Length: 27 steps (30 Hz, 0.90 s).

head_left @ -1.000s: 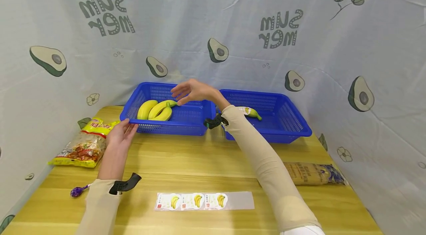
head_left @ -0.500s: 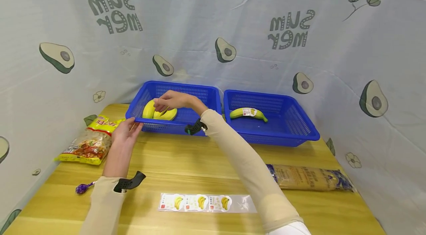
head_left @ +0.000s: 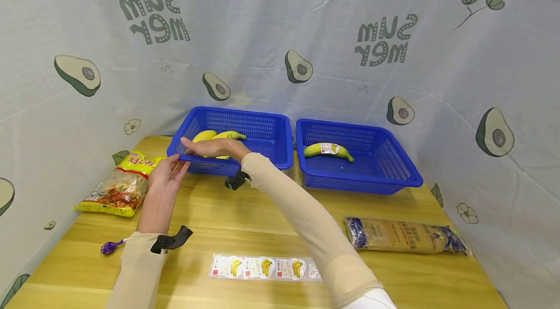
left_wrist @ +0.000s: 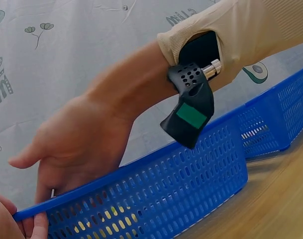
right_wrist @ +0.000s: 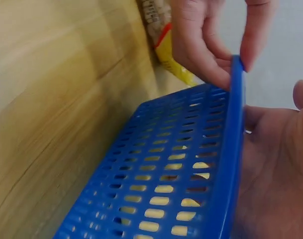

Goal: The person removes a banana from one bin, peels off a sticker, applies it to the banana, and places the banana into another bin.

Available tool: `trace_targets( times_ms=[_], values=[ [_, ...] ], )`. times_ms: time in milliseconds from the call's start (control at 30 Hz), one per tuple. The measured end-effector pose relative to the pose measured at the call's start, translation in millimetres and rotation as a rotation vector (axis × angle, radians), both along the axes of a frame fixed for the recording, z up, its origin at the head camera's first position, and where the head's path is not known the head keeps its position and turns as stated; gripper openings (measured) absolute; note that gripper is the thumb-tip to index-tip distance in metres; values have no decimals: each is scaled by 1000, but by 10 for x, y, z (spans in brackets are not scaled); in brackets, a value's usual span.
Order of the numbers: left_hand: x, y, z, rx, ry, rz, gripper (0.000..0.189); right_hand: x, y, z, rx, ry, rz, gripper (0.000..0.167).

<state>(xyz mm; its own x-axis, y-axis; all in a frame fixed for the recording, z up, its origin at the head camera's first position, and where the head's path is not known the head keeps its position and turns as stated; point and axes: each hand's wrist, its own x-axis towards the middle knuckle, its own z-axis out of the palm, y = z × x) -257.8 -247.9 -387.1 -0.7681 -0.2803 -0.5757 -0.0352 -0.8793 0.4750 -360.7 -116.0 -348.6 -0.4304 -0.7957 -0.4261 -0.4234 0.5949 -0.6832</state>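
My left hand [head_left: 166,175] pinches the rim at the front left corner of the left blue plastic basket [head_left: 267,127]. In the right wrist view, the thumb and fingers of that left hand [right_wrist: 211,42] are on both sides of the rim. My right hand [head_left: 212,147] reaches into this basket, just inside the front wall and over yellow bananas [head_left: 229,135]. The left wrist view shows the thumb of the right hand [left_wrist: 81,139] held out straight, away from the fingers. These point down behind the perforated wall, tips hidden. Nothing shows between thumb and fingers.
Right of it stands a second blue basket [head_left: 372,168] with a labelled banana [head_left: 321,149]. A yellow food bag [head_left: 122,185] and a purple lollipop [head_left: 109,248] lie left. In front lies a banana-sticker strip [head_left: 262,268]; at right, a noodle-like packet [head_left: 404,236].
My right hand has moved left and down into the left basket, past the bananas to its front left corner. The left hand keeps its hold on the rim. The head view has shifted slightly.
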Motion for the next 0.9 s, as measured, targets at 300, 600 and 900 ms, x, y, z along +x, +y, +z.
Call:
trace_targets(
  times_ms=[300,600,900],
  values=[
    [10,5,-16,-3,9,-2,70,-151,440,27,227,23,-34,83],
    [16,-19,4,31,11,17,73,-517,1162,96,269,-41,-146,80],
    [29,20,-5,18,9,-4,69,-751,1481,147,-92,165,-340,41]
  ],
)
